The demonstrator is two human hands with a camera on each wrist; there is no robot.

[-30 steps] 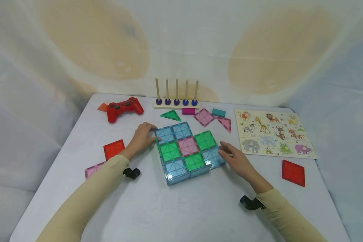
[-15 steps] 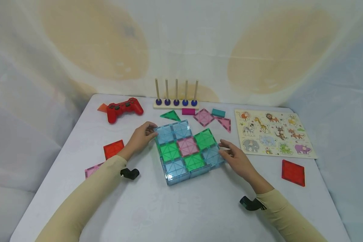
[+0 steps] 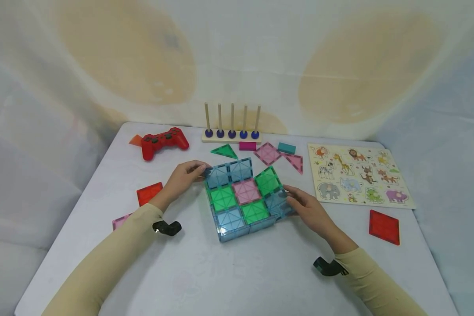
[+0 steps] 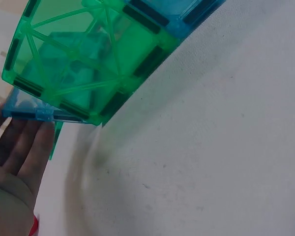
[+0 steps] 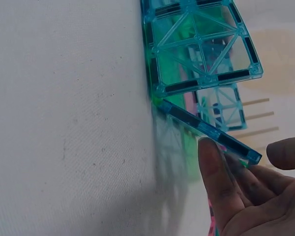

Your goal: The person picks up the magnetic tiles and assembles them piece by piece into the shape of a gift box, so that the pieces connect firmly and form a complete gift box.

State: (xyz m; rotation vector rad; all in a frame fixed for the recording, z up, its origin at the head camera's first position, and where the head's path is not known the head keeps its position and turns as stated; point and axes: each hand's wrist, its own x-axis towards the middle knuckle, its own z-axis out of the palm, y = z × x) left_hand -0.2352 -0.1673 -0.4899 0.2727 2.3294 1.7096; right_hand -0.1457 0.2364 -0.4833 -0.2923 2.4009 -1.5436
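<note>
Presses straight fingers of the left hand (image 3: 181, 181) behind a tilted blue tile (image 3: 218, 176); supports a slanting blue square (image 3: 277, 202) from beneath with straight fingers of the right hand (image 3: 312, 213). Has a pink tile (image 3: 246, 192) and green tiles (image 3: 223, 199) between them on the white table (image 3: 237, 281); farther off, a red controller (image 3: 163, 141), a peg stand (image 3: 226, 139) and, rightward, an animal puzzle (image 3: 359, 177).

Beige sleeves (image 3: 112, 251), black wrist cameras (image 3: 167, 228)

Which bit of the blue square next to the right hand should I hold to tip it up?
Probably the raised outer edge of the blue square, coming from the right, fingers underneath and thumb on top. It tilts upward toward the right hand, leaving room below for fingers, while its inner edge is low, near the table.
</note>
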